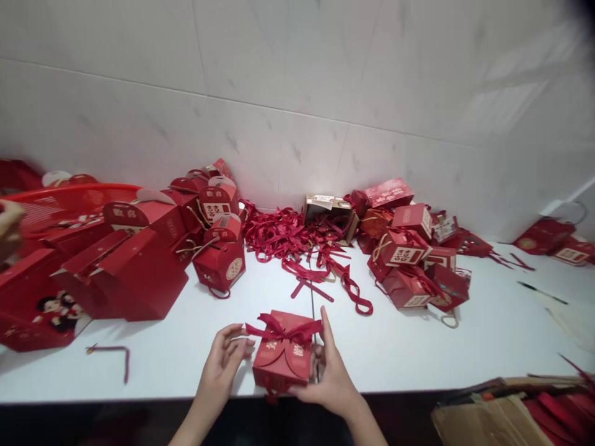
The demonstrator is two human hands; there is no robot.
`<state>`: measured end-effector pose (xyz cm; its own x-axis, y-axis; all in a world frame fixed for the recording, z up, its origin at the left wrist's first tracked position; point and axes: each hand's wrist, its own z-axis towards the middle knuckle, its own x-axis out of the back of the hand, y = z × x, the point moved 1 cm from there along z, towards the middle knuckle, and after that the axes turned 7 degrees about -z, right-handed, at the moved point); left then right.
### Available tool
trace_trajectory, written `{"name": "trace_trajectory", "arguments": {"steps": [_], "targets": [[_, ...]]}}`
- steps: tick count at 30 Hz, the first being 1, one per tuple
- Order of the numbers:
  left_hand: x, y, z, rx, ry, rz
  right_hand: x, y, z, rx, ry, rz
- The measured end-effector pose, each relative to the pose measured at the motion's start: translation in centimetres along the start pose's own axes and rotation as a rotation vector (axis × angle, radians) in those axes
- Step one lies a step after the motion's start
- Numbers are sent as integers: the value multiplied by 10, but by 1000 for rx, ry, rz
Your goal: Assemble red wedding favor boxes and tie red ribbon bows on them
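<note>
Red card, folded into a small gift box (pixel 282 359) with a dark red ribbon bow (pixel 284 330) tied across its top, sits at the near edge of the white worktop (pixel 488 334), right between the two hands. The right hand (pixel 331 378) grips the box's right side, fingers upright along its edge and thumb curled under the near corner. The left hand (pixel 222 365) is just beside the box's left side, its fingers loosely bent with the tips at the loose end of the bow; whether they pinch the ribbon cannot be told.

Farther back, against the tiled wall, a tangle of loose red ribbons (pixel 297 238) spreads over the worktop, with an open cardboard carton (pixel 331 210) lying behind it. To the right of the ribbons lies a heap of small red boxes (pixel 411 257). To the left stand larger red boxes with handles (pixel 218 248), flat folded red cartons (pixel 125 272) and a red plastic basket (pixel 69 198). A short ribbon scrap (pixel 114 354) lies alone at near left.
</note>
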<state>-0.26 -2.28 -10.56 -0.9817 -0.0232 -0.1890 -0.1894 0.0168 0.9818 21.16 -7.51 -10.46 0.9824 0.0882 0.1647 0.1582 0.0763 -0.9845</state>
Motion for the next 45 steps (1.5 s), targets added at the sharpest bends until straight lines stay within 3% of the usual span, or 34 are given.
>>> {"name": "trace_trajectory", "arguments": {"steps": [3,6,8,9,11,13,15,17,19,22,26,28,30,33,35,37,41,43,45], "targets": [[5,-11,5,-26,-22,-7,34,-26,14,76,170,20],[8,-19,7,-71,-18,0,107,-92,37,242,549,-82],[6,-20,4,-84,-18,18,158,-139,53,300,927,-231],[4,-19,1,-92,-4,25,177,-158,59,342,1030,-268],[0,-16,-3,-113,50,23,196,-178,64,447,1094,-231],[-1,-12,-7,-152,129,14,186,-167,57,557,1102,-186],[2,-8,-8,-214,201,42,154,-129,43,561,1024,-169],[10,-3,-7,-287,272,127,112,-75,28,387,803,-138],[21,3,-4,-364,353,244,74,-20,14,192,678,-106],[40,17,3,-502,499,409,39,35,3,90,520,-126],[71,33,10,-696,750,505,35,56,2,57,425,-240],[87,37,9,-717,874,576,39,57,2,32,411,-244],[101,35,5,-638,974,684,42,57,1,4,398,-244],[116,25,-6,-371,1056,834,41,60,-2,-22,378,-269],[124,18,-12,-189,1043,943,39,60,-4,-39,377,-286],[130,13,-15,-103,993,1071,37,58,-5,-49,392,-296],[133,21,-16,-238,823,1143,32,38,-5,-32,453,-275],[121,29,-17,-334,642,1048,24,21,-6,-29,448,-202],[95,36,-23,-374,416,952,10,7,-9,-66,362,-94]]}}
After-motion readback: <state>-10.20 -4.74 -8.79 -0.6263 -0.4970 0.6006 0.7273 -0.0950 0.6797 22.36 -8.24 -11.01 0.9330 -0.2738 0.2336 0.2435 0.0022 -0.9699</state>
